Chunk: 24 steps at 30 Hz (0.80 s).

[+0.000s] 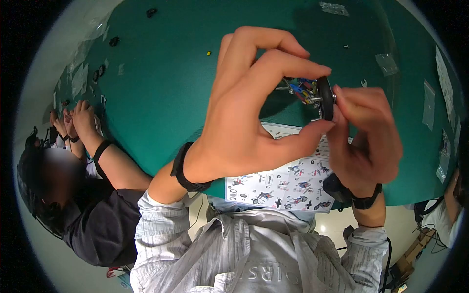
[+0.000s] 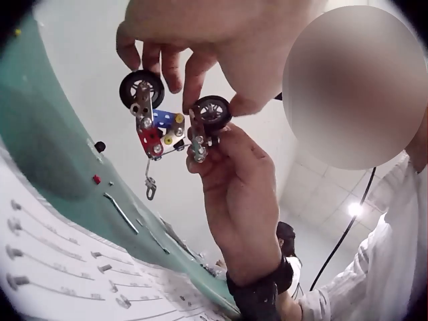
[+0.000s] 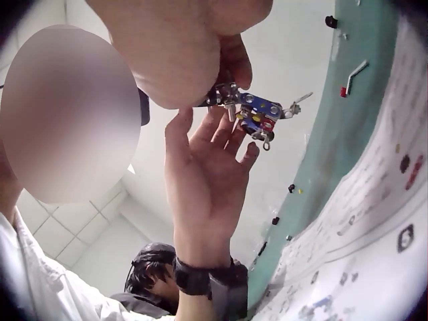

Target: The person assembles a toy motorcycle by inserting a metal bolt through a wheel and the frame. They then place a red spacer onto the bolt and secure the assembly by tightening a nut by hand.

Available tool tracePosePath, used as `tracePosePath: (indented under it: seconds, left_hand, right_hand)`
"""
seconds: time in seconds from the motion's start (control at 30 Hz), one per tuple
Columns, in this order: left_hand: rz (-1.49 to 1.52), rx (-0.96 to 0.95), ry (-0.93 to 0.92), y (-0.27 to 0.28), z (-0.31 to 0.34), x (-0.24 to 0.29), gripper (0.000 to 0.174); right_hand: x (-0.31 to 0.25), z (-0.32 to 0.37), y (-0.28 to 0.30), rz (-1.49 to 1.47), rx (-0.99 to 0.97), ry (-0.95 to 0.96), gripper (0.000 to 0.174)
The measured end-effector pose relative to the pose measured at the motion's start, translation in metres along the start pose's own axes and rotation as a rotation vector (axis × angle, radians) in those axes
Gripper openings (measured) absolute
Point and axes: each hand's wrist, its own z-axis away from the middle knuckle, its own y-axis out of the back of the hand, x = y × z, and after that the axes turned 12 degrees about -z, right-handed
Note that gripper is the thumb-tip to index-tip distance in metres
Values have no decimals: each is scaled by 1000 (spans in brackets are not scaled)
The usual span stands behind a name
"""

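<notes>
A small toy motorcycle (image 1: pixel 305 91) of blue, red and silver metal construction pieces is held up above the table. My left hand (image 1: pixel 239 110) grips its near black wheel (image 1: pixel 325 100) between thumb and fingertips. On the wheel's other side, my right hand (image 1: pixel 371 134) pinches the bolt end and silver bracket at the hub. The left wrist view shows the second black wheel (image 2: pixel 126 90) under the left fingers, with the red and blue frame (image 2: pixel 152 137) between the wheels. A thin metal piece with a looped end (image 2: pixel 151 190) hangs from the frame.
A printed instruction sheet (image 1: pixel 268 195) lies at the table's front edge. On the green table (image 1: pixel 161 78) are a small wrench (image 1: pixel 364 83), a yellow piece (image 1: pixel 208 53), plastic bags (image 1: pixel 387 65) and black wheels (image 1: pixel 95 75). Another person (image 1: pixel 107 210) works at the left.
</notes>
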Motion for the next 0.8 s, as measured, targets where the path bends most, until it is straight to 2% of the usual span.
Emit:
tracePosePath:
  seconds: [0.17, 0.23, 0.3, 0.43, 0.63, 0.8]
  left_hand:
    - [-88, 25, -54, -4, -2, -12, 34]
    - [-182, -4, -76, 0, -3, -11, 34]
    - [-181, 19, -80, -3, -2, -14, 32]
    - [-78, 72, -23, -11, 1, -19, 26]
    - [19, 0, 77, -10, 2, -13, 24]
    - [44, 26, 37, -14, 5, -13, 23]
  right_hand:
    - [9, 8, -1, -124, 56, -55, 19]
    - [11, 10, -2, -233, 88, -141, 21]
    - [9, 11, -3, -357, 106, -280, 24]
    - [8, 5, -2, -470, 87, -283, 31]
    - [7, 5, -2, -160, 61, -184, 32]
    - [5, 5, -2, -66, 71, -124, 28]
